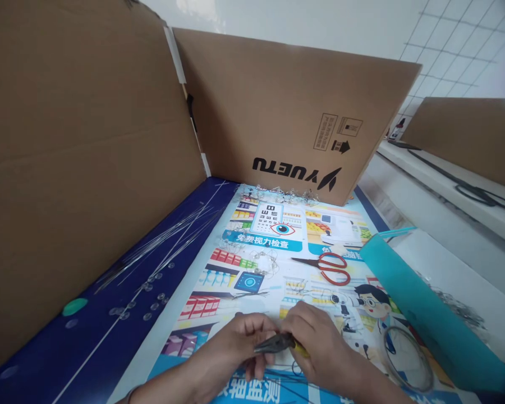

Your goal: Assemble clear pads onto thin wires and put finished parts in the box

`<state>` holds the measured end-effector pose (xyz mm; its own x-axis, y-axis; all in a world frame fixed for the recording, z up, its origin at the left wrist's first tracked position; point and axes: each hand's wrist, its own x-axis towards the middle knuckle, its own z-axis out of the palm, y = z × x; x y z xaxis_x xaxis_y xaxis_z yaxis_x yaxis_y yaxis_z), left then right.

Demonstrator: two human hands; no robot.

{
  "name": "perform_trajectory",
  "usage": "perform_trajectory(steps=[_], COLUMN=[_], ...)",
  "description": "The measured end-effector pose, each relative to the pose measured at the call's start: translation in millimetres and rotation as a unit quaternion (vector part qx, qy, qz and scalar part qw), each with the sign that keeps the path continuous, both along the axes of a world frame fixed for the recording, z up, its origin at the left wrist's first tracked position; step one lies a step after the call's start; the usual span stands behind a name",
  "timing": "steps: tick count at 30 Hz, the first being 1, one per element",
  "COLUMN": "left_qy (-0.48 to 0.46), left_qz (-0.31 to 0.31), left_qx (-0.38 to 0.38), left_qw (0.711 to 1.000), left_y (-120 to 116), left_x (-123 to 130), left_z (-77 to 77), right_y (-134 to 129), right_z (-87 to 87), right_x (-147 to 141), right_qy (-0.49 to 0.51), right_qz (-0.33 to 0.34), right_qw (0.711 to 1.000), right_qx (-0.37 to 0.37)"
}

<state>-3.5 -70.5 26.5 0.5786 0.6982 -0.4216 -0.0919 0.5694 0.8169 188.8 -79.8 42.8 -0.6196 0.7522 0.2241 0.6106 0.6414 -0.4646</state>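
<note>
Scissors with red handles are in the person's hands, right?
No, the head view shows the red-handled scissors lying on the printed poster, beyond the hands. The left hand and right hand are holding yellow-handled pliers instead.

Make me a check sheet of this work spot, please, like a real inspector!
Surface: printed poster on a blue board.
Job's things: pliers with yellow handles.
Clutter: red scissors, clear beads, teal folder, clear ring.
Grippers: left hand and right hand, fingers around the pliers.
Cables: thin wires on the blue board.
Surroundings: cardboard sheets, tiled wall, black scissors on a white ledge.
</note>
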Motion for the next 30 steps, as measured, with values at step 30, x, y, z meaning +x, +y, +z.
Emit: perform_trajectory(steps=[30], left_qy=[-0.066], left_qz=[0.161], left_qx=[0.114], left_qw=[0.978], left_y=[6.4], left_x=[-12.7], left_z=[11.9], right_y=[3.9], right_z=[-7.1], right_x=[-5.9], right_qy=[0.043], right_qz=[-0.098], right_qw=[0.994], right_qx=[-0.027])
